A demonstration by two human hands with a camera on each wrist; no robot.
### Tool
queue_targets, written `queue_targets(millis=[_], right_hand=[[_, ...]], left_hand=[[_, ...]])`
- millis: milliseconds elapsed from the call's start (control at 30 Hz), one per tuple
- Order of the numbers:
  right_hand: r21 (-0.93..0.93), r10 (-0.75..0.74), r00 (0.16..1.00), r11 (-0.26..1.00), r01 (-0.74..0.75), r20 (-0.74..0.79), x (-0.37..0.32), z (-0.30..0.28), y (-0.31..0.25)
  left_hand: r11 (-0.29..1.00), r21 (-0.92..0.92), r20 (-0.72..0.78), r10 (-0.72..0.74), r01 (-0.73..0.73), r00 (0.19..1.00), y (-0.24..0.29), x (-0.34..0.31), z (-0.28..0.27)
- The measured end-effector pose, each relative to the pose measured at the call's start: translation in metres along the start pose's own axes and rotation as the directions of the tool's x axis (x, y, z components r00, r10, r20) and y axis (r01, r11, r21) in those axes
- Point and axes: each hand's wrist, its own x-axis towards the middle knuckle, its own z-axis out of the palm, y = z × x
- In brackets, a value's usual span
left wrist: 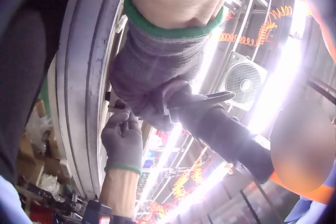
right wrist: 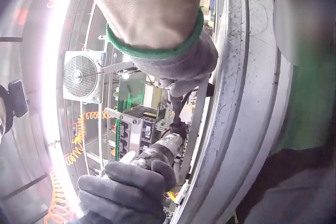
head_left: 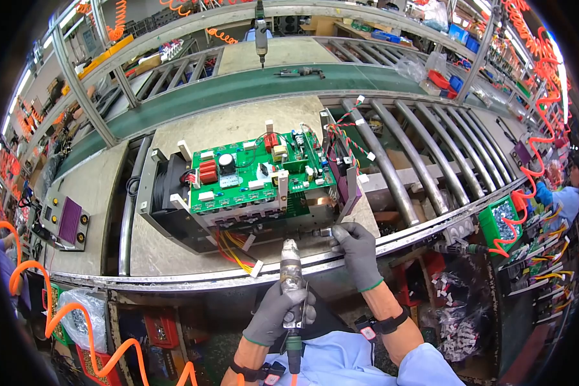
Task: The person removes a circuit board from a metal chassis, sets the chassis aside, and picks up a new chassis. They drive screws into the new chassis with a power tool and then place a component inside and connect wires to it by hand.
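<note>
A black power unit (head_left: 174, 219) topped by a green circuit board (head_left: 257, 177) sits on a grey pallet board (head_left: 174, 254) at the near edge of the conveyor. My left hand (head_left: 278, 313) grips a pneumatic screwdriver (head_left: 291, 270), its tip pointing up at the unit's front side. My right hand (head_left: 352, 243) is at the unit's front right corner, thumb and forefinger pinching a small metal part (head_left: 325, 232). In the right wrist view the right hand's fingers (right wrist: 181, 85) reach the unit's frame, with the gloved left hand (right wrist: 123, 195) around the screwdriver (right wrist: 160, 150) below. The left wrist view has the left hand (left wrist: 157, 92) and the right hand (left wrist: 123, 137).
Yellow and red wires (head_left: 235, 248) hang from the unit's front. Steel rollers (head_left: 418, 154) run to the right, a green belt (head_left: 238, 87) behind. Another screwdriver (head_left: 261, 32) hangs overhead. An orange coiled air hose (head_left: 58, 315) lies at the left. Parts bins (head_left: 502, 222) and bags stand at the right.
</note>
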Motion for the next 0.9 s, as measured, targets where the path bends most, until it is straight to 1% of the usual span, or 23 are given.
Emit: queue_targets(millis=[133,233,333,433,533,633,767,833,900], right_hand=[[0.126,0.062,0.998,0.990,-0.058,-0.028,0.002,0.001,0.001],[0.048,0.048,0.999,0.998,-0.047,-0.011,0.003,-0.001,-0.006],[-0.036,0.126,0.992,0.991,-0.125,0.021,0.006,-0.006,-0.008],[0.148,0.204,0.969,0.963,-0.224,0.136,0.014,-0.015,-0.008],[0.175,0.198,0.968,0.959,-0.224,0.153,0.020,-0.014,-0.011],[-0.098,0.132,0.979,0.988,-0.118,0.154,0.018,-0.013,-0.021],[-0.097,0.120,0.959,0.990,-0.098,0.258,0.024,-0.025,-0.022],[-0.105,0.131,0.947,0.989,-0.104,0.294,0.025,-0.030,-0.025],[-0.137,0.064,0.960,0.990,-0.027,0.272,0.024,-0.028,-0.022]], left_hand=[[0.999,0.040,0.006,-0.028,0.028,1.000,0.006,0.001,0.000],[0.996,0.079,0.011,-0.033,0.032,0.999,0.008,0.003,0.000],[0.990,0.137,-0.013,-0.034,0.035,0.999,0.008,0.006,-0.001],[0.988,0.149,-0.022,-0.032,0.035,0.999,0.012,0.006,-0.001],[0.990,0.138,-0.014,-0.031,0.032,0.999,0.016,0.007,-0.002],[0.992,0.125,-0.008,-0.034,0.034,0.999,0.020,0.010,-0.003],[0.993,0.091,0.057,-0.079,0.074,0.995,0.024,0.010,-0.010],[0.990,0.110,0.048,-0.095,0.089,0.994,0.024,0.010,-0.012],[0.990,0.109,0.051,-0.097,0.091,0.994,0.024,0.010,-0.013]])
